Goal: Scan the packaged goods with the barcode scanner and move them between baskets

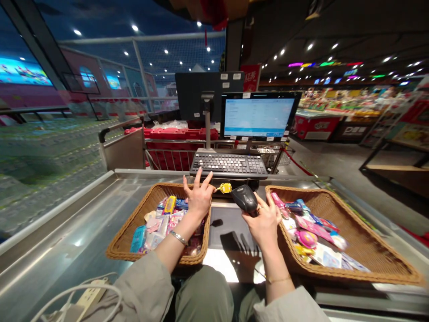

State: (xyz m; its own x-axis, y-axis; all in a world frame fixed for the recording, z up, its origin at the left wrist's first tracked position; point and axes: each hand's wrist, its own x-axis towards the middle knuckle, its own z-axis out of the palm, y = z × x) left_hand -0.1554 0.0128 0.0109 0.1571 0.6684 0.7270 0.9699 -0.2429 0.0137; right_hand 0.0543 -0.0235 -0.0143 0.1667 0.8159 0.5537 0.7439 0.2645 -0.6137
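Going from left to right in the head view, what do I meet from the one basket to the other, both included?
Left basket → left hand → small yellow item → black scanner → right hand → right basket.

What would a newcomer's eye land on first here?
Likely the lit monitor, upright behind the keyboard. Then, front and centre, the black scanner in the right hand, beside the small yellow item in the left hand. Wicker baskets of packets sit left and right.
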